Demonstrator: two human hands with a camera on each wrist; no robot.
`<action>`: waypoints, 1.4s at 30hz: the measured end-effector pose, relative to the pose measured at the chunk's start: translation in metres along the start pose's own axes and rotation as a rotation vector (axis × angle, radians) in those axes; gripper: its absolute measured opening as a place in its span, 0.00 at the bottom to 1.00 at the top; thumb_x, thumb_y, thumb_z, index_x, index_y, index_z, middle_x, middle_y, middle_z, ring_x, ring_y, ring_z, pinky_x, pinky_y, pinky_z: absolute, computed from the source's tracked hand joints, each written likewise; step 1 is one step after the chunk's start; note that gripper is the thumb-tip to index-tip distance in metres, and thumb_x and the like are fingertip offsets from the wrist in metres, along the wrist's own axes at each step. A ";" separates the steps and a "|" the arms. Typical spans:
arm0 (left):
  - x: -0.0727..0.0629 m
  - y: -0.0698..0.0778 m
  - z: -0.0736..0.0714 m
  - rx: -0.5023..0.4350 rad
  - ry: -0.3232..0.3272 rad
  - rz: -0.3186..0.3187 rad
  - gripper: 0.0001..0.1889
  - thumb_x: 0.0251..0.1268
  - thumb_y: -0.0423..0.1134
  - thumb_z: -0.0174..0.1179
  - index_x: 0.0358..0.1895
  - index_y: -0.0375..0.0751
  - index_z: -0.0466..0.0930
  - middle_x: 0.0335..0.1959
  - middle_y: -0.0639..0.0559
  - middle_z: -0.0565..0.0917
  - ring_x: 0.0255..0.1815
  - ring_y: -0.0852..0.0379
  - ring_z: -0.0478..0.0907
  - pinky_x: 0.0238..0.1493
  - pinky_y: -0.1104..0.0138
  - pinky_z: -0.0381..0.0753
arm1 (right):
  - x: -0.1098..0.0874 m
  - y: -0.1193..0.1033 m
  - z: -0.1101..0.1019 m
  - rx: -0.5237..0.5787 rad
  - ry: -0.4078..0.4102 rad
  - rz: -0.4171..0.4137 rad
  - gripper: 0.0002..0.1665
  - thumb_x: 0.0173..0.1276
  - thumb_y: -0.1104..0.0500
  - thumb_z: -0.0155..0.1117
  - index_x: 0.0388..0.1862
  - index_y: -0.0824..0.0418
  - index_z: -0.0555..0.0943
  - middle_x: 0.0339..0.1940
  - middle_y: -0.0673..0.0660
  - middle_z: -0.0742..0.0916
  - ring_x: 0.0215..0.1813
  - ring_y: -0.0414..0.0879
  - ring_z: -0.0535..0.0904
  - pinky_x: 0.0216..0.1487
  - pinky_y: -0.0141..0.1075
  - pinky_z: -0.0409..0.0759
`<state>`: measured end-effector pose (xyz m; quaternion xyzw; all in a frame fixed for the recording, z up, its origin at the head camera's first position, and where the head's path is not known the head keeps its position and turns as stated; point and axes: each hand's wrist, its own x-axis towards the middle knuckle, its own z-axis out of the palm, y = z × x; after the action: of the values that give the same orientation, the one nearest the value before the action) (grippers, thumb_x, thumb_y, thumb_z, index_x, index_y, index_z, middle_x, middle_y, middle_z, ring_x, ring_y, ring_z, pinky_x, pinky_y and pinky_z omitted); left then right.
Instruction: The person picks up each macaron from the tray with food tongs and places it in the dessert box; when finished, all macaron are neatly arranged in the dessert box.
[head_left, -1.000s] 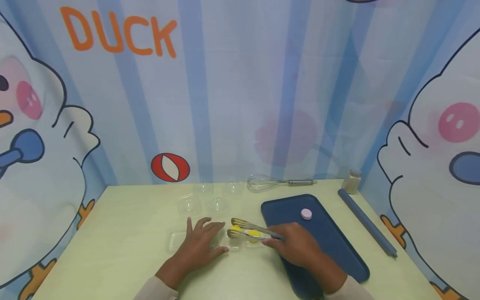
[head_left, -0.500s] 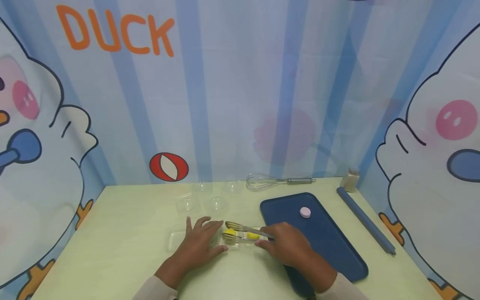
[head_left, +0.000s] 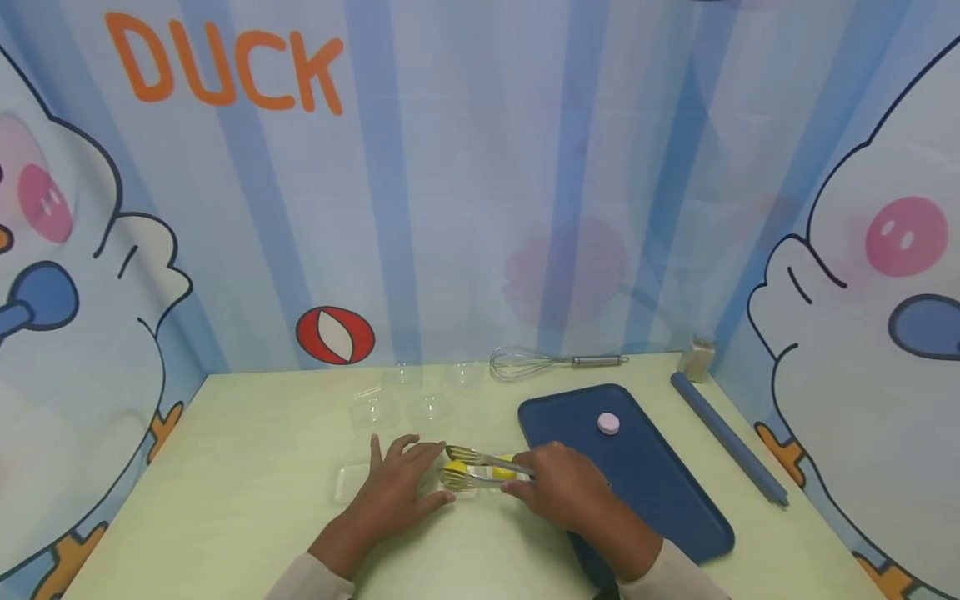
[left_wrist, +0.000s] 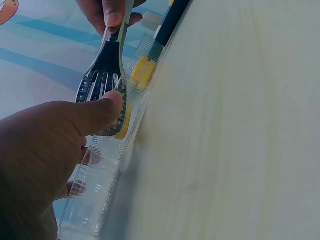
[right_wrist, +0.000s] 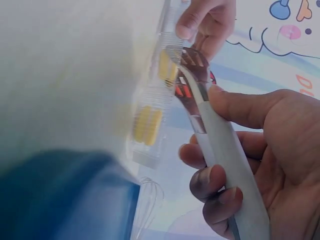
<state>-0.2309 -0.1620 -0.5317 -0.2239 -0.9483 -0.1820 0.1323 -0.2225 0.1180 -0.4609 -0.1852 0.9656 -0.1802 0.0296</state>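
My right hand (head_left: 566, 492) grips metal serving tongs (right_wrist: 225, 165) with slotted ends. Those ends lie on either side of a yellow macaron (head_left: 455, 468), low in a long clear plastic container (left_wrist: 90, 200). A second yellow macaron (right_wrist: 147, 125) sits in the container's section nearer my right hand. My left hand (head_left: 397, 487) holds the container, thumb on the near side and fingers on the far side. Its thumb overlaps the tong ends in the left wrist view. The container's left end shows past my left hand and holds no macaron.
A dark blue tray (head_left: 637, 475) with a pink macaron (head_left: 608, 423) lies at the right. Several clear plastic cups (head_left: 431, 408) stand behind the container. A whisk (head_left: 558, 362), a small jar (head_left: 697, 358) and a blue-grey rod (head_left: 727, 437) lie along the back and right.
My right hand has moved left with the tongs, carrying the yellow macaron left and down into the container beside my left hand. The left hand has stayed in place.
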 end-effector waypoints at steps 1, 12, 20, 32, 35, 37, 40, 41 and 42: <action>0.000 0.000 0.000 -0.002 0.001 0.001 0.37 0.66 0.58 0.76 0.74 0.45 0.80 0.66 0.47 0.88 0.76 0.35 0.76 0.73 0.13 0.51 | 0.000 -0.001 -0.001 -0.007 -0.003 0.005 0.26 0.71 0.40 0.77 0.60 0.54 0.92 0.56 0.56 0.94 0.56 0.55 0.91 0.50 0.55 0.89; 0.001 0.002 -0.001 0.000 -0.009 -0.002 0.38 0.66 0.59 0.75 0.74 0.45 0.80 0.67 0.47 0.88 0.76 0.36 0.76 0.73 0.13 0.50 | 0.002 -0.004 0.000 -0.041 0.007 0.023 0.25 0.70 0.40 0.78 0.58 0.54 0.92 0.53 0.56 0.94 0.50 0.51 0.90 0.41 0.51 0.86; 0.001 0.002 -0.003 0.000 -0.016 -0.004 0.38 0.67 0.59 0.75 0.75 0.45 0.80 0.67 0.47 0.88 0.76 0.36 0.76 0.73 0.12 0.50 | 0.001 -0.004 -0.001 -0.060 0.004 0.030 0.26 0.70 0.40 0.78 0.59 0.53 0.92 0.53 0.54 0.94 0.49 0.49 0.90 0.40 0.49 0.86; -0.001 0.000 -0.005 -0.001 -0.013 -0.001 0.38 0.67 0.59 0.75 0.75 0.44 0.79 0.68 0.47 0.88 0.77 0.35 0.75 0.73 0.12 0.49 | 0.002 -0.006 -0.002 -0.042 0.007 0.043 0.27 0.68 0.39 0.79 0.59 0.52 0.92 0.53 0.53 0.95 0.41 0.43 0.87 0.34 0.43 0.81; -0.002 -0.001 -0.005 0.005 -0.007 0.001 0.38 0.67 0.59 0.75 0.75 0.45 0.79 0.68 0.47 0.87 0.77 0.34 0.74 0.73 0.12 0.50 | 0.002 -0.005 -0.001 -0.021 0.010 0.041 0.26 0.68 0.40 0.80 0.59 0.52 0.92 0.51 0.53 0.95 0.39 0.41 0.85 0.34 0.42 0.81; -0.002 0.000 -0.006 0.016 0.005 0.004 0.38 0.67 0.58 0.75 0.75 0.44 0.79 0.68 0.47 0.87 0.77 0.34 0.74 0.73 0.13 0.51 | 0.001 -0.002 -0.002 -0.003 0.014 0.030 0.26 0.69 0.41 0.80 0.59 0.52 0.92 0.49 0.52 0.94 0.38 0.40 0.84 0.34 0.43 0.81; -0.001 0.003 -0.008 0.019 0.013 0.019 0.39 0.66 0.58 0.76 0.75 0.43 0.78 0.70 0.46 0.85 0.77 0.33 0.74 0.73 0.12 0.52 | -0.003 0.004 -0.005 0.013 0.029 0.022 0.24 0.69 0.41 0.80 0.58 0.51 0.92 0.46 0.51 0.94 0.38 0.39 0.84 0.34 0.43 0.81; 0.000 0.005 -0.009 0.021 0.008 0.025 0.40 0.66 0.58 0.76 0.76 0.42 0.78 0.71 0.46 0.84 0.77 0.33 0.74 0.73 0.12 0.51 | -0.005 0.007 -0.006 0.024 0.037 0.025 0.24 0.69 0.42 0.80 0.57 0.51 0.92 0.44 0.51 0.94 0.37 0.40 0.83 0.33 0.43 0.80; 0.002 0.006 -0.010 0.022 0.004 0.031 0.40 0.66 0.58 0.76 0.76 0.41 0.77 0.72 0.45 0.83 0.78 0.33 0.73 0.73 0.12 0.51 | -0.006 0.009 -0.007 0.031 0.048 0.032 0.23 0.68 0.42 0.80 0.57 0.51 0.93 0.43 0.50 0.93 0.36 0.40 0.83 0.32 0.42 0.80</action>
<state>-0.2278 -0.1601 -0.5203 -0.2368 -0.9463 -0.1698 0.1397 -0.2206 0.1307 -0.4578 -0.1649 0.9659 -0.1992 0.0122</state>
